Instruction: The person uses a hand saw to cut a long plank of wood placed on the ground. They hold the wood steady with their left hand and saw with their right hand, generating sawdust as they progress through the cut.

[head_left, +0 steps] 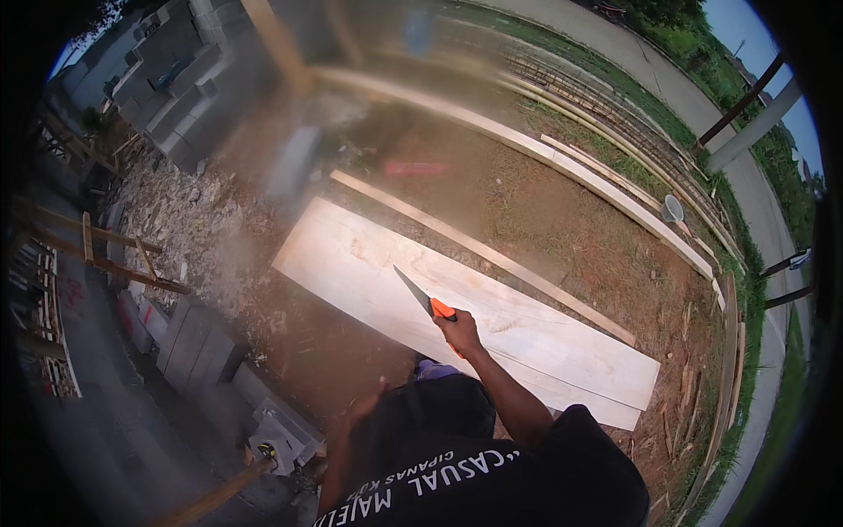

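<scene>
My right hand [459, 332] is closed around the orange and black handle of a handsaw [414, 289]. The saw's grey blade points to the far left, over a wide pale plywood board [378, 255]. That board lies slantwise on the ground, with the edge of a second sheet showing along its near right side. My left hand [367, 406] is low beside my dark-clothed leg; it is blurred and its fingers cannot be made out. Just beyond the plywood lies a narrow wooden strip [492, 256], roughly parallel to it.
Grey blocks [198, 342] stand at the left near broken rubble [198, 220], with more stacked blocks [180, 105] at the far left. A long timber beam [606, 189] crosses the far side, with a pale bucket [673, 208] and steel bars [597, 105] behind it.
</scene>
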Tool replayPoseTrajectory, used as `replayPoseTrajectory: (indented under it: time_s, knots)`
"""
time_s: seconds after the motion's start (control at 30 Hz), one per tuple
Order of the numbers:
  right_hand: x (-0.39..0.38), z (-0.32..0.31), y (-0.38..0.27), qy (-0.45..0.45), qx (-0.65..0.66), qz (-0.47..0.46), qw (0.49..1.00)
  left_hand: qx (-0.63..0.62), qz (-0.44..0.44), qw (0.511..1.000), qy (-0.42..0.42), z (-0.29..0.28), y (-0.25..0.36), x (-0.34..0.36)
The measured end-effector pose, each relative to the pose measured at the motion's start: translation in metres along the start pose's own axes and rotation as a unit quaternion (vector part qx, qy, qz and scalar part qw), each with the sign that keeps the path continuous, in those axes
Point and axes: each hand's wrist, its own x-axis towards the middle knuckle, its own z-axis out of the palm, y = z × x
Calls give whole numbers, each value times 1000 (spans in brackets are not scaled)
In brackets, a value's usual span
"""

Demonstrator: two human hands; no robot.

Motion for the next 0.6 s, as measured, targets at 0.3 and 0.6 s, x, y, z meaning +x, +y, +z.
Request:
replayPoseTrajectory:
  time_s: [0.3, 0.6]
  knots:
    - [-60, 32, -138, -144, 454, 51, 878, -159, 181, 970, -23, -20, 163, -48]
    - [-80, 37, -156, -306, 526, 121, 784, -367, 218, 904, 10, -13, 201, -76]
